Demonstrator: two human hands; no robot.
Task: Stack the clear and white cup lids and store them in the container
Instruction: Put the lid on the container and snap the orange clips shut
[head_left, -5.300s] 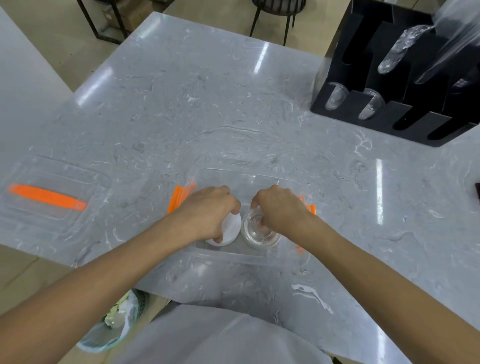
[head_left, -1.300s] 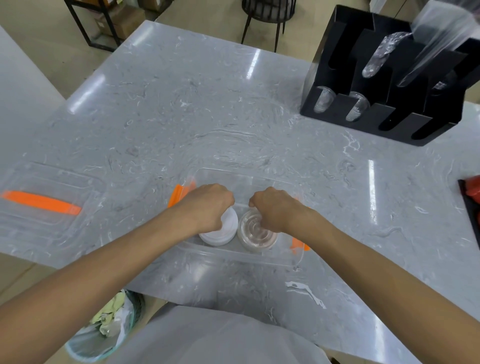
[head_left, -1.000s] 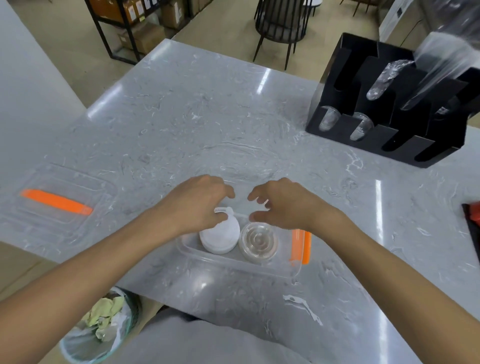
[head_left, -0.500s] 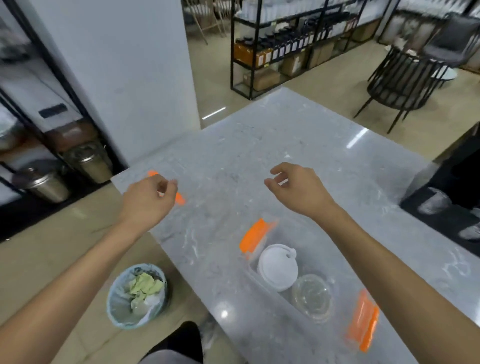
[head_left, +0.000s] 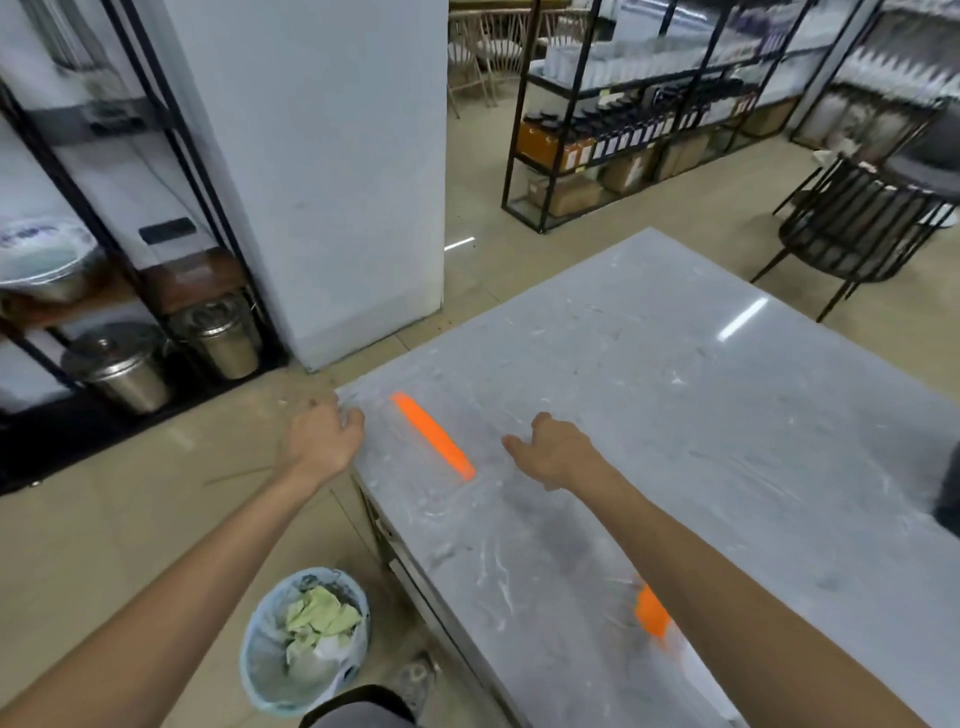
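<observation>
The clear flat container lid (head_left: 415, 467) with an orange strip lies on the near left corner of the grey marble table (head_left: 675, 415). My left hand (head_left: 324, 441) curls its fingers over the lid's left edge at the table corner. My right hand (head_left: 556, 452) rests palm down at the lid's right edge, fingers spread. The clear container (head_left: 652, 618) shows only an orange clasp and a blurred pale patch beside my right forearm. The cup lids inside it are hidden.
A bin (head_left: 306, 639) lined with a bag stands on the floor below the table's left edge. A white pillar (head_left: 337, 182) and steel pots (head_left: 119, 369) are beyond it. Black shelving (head_left: 623, 135) and a dark chair (head_left: 852, 234) stand past the table.
Both hands left the stacked lids in the container and swung left to the flat container lid. My view turned left with them, and the container slid to the lower right.
</observation>
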